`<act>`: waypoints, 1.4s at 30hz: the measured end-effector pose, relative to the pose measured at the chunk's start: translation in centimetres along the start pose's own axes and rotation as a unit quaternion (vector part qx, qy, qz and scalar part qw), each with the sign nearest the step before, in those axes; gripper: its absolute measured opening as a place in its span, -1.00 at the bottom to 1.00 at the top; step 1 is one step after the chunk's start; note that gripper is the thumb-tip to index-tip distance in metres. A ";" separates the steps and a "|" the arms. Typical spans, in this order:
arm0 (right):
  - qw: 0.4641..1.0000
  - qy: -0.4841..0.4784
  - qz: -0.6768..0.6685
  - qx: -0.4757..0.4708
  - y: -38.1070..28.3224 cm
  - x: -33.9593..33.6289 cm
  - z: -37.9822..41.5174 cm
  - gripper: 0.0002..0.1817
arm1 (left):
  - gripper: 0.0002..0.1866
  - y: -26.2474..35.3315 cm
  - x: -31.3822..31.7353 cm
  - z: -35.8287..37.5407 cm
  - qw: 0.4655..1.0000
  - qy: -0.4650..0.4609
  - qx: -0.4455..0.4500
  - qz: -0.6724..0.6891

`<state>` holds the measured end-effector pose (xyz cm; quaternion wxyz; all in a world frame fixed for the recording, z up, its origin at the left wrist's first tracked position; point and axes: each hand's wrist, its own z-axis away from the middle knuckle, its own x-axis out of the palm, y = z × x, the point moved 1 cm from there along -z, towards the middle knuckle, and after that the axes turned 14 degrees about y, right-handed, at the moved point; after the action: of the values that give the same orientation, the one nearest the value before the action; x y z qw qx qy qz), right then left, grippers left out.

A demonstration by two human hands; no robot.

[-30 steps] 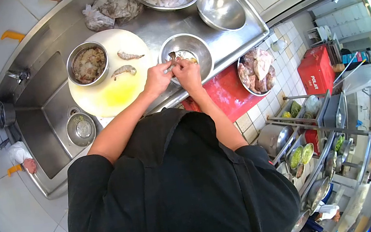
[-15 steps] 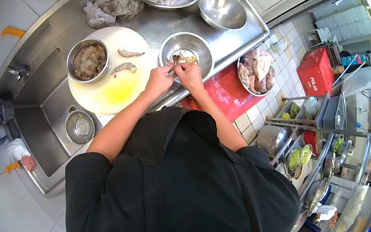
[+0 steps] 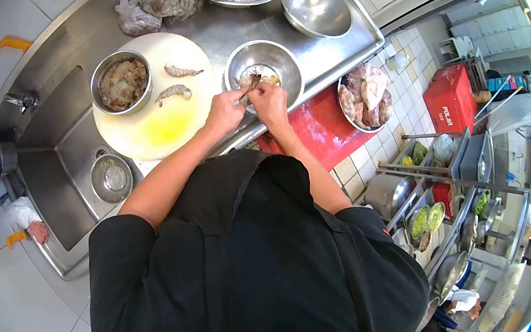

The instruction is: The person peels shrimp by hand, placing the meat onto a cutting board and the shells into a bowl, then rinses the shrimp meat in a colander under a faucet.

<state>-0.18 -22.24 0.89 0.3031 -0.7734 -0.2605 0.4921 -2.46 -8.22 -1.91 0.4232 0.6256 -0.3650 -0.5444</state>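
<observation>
While a long stainless-steel counter (image 3: 304,57) carries a round pale-yellow cutting board (image 3: 159,123), the left hand (image 3: 224,112) and right hand (image 3: 269,102) both pinch one small grey-brown shrimp (image 3: 252,84) over a round steel bowl (image 3: 277,61).

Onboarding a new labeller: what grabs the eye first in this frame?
Both hands meet over a steel bowl at the counter edge, left hand and right hand pinching one shrimp. Left of them, two shrimp lie on a round cutting board.
</observation>
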 end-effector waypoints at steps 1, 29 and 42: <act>1.000 0.007 0.002 -0.001 0.1 -0.1 0.0 -0.76 | -0.52 -0.1 0.1 0.0 1.000 -0.003 0.001 0.010; 0.992 -0.076 -0.005 -0.098 4.9 -3.0 -4.4 -0.64 | -0.59 0.6 -4.5 -0.2 0.991 -0.092 -0.037 -0.088; 0.952 -0.242 -0.129 -0.138 -1.5 -0.2 -0.4 -0.77 | -0.60 2.4 -8.4 1.4 0.979 -0.057 0.071 -0.184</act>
<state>-0.03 -21.47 2.29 0.1820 -0.6252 -0.4893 0.5801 -5.06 -1.60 3.35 0.2483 0.6784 -0.3051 -0.6205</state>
